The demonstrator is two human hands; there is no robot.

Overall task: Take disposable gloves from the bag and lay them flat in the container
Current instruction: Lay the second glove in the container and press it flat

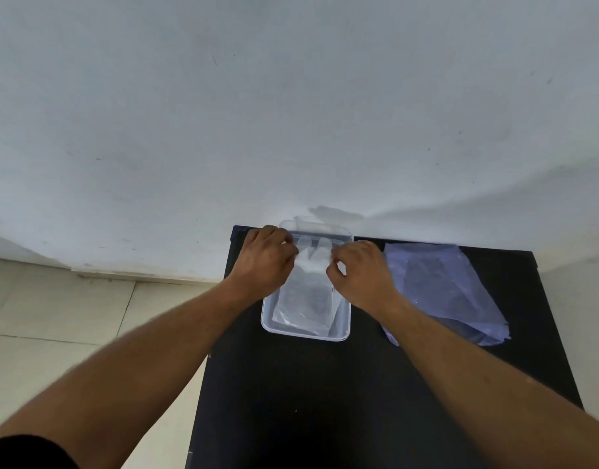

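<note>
A clear rectangular plastic container stands at the far middle of a black table. A thin see-through disposable glove lies stretched lengthwise over the container, fingers pointing away from me. My left hand pinches the glove's left edge near the fingers. My right hand pinches its right edge. More see-through plastic lies under the glove inside the container. The clear plastic bag lies flat on the table to the right of the container.
A white wall rises directly behind the table's far edge. Pale floor tiles show to the left of the table. The table's near half is bare black surface.
</note>
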